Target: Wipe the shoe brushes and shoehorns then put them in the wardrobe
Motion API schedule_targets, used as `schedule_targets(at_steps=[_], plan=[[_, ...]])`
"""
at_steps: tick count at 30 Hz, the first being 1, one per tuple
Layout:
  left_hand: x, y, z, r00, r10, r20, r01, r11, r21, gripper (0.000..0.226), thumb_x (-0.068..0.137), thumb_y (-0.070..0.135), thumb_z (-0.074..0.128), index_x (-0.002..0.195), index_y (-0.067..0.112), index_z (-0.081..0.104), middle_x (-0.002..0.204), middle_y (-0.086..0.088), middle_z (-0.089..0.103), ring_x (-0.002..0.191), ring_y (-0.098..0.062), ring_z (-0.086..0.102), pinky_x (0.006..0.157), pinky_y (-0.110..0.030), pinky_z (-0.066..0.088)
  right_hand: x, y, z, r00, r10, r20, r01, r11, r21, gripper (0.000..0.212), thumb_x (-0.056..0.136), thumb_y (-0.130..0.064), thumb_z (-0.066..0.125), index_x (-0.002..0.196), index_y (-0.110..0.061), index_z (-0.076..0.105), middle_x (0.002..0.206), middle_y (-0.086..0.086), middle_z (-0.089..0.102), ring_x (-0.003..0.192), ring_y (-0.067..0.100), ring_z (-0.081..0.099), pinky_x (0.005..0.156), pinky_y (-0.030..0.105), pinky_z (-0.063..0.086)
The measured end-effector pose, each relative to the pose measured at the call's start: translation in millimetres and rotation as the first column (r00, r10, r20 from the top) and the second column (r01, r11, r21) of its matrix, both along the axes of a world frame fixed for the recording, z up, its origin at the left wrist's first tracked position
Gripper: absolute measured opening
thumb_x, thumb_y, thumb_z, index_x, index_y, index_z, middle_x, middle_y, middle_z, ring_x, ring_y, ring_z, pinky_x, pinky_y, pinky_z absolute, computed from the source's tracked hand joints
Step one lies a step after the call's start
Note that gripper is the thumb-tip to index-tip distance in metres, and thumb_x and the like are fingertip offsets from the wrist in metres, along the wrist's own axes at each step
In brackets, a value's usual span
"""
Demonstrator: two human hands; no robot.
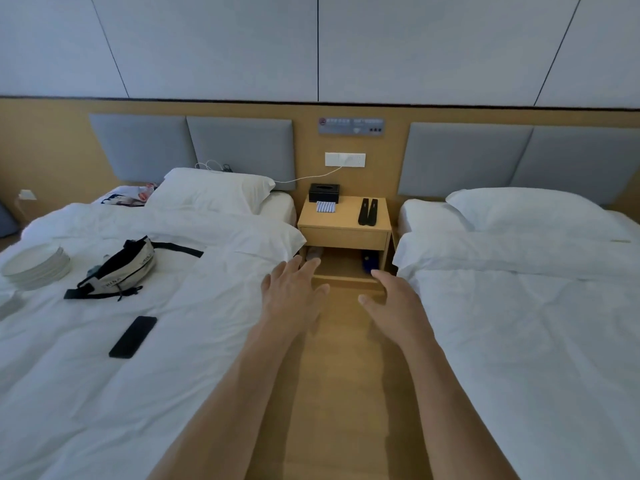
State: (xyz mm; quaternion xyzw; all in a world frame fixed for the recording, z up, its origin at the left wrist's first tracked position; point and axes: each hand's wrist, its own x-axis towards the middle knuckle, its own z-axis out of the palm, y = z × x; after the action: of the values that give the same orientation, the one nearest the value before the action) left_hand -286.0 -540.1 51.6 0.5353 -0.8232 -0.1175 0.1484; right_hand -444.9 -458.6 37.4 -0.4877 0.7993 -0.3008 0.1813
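Head view: a person stands in the aisle between two hotel beds, both arms stretched forward toward the bedside desk [344,220]. The left hand [291,292] is spread, fingers straight and fanned; the right hand [394,299] is loosely extended, thumb apart. Neither touches or holds anything, a posture that reads as a reach just beginning.

The task's items wait on the desk's light wood top: two slim, dark, matte pieces [368,212] lie side by side at its right, probably the shoe brushes or shoehorns, though at this range their exact kind cannot be told. A folded blue-and-white striped cloth [326,206], soft and flat, sits at the left, just in front of a black boxy tissue holder [323,192]. It appears set there ready for wiping. No wardrobe is in view.

The left bed [207,341], its white duvet crumpled, carries a stack of smooth white plates [36,266], a black-and-cream fabric waist bag [121,268] and a glossy black phone [133,337]. The right bed [536,341] is made up, its pillow plump. Grey padded headboards back both.
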Motion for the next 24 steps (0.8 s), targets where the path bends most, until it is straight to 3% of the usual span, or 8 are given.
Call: schedule_targets(at_steps=[6,17,24], plan=[[-58.7,-101.3,-20.6,0.999,-0.033,-0.013,0.034,0.999,0.038,0.056,0.095,0.049,0.050,0.146,0.035,0.033,0.156,0.003,0.031,0.145,-0.024,0.025,0.116,-0.051,0.024,-56.7,-86.3,-9.1,0.999,-0.032,0.003,0.031,0.999,0.024,0.061,0.094,-0.038,0.064,0.149,-0.030,0.039,0.153,-0.002,0.041,0.140,0.019,0.041,0.110,0.035,0.039],[-194.4,-297.8,-43.2,0.965,-0.233,-0.119,0.246,0.963,0.113,0.054,0.096,0.044,0.051,0.146,0.032,0.034,0.153,0.002,0.037,0.143,-0.024,0.030,0.115,-0.053,0.029,-162.0,-256.2,-22.5,0.976,-0.217,-0.016,0.217,0.975,0.041,0.057,0.095,-0.040,0.062,0.147,-0.030,0.040,0.152,-0.001,0.044,0.137,0.021,0.045,0.110,0.037,0.040],[-260.9,-439.4,-32.0,0.944,-0.323,-0.068,0.329,0.936,0.125,0.053,0.098,0.042,0.049,0.147,0.032,0.032,0.156,0.000,0.032,0.143,-0.025,0.030,0.115,-0.052,0.031,-212.4,-391.8,-9.2,0.958,-0.285,-0.035,0.287,0.956,0.064,0.054,0.096,-0.038,0.060,0.146,-0.030,0.042,0.147,-0.003,0.050,0.132,0.019,0.049,0.108,0.033,0.041]])
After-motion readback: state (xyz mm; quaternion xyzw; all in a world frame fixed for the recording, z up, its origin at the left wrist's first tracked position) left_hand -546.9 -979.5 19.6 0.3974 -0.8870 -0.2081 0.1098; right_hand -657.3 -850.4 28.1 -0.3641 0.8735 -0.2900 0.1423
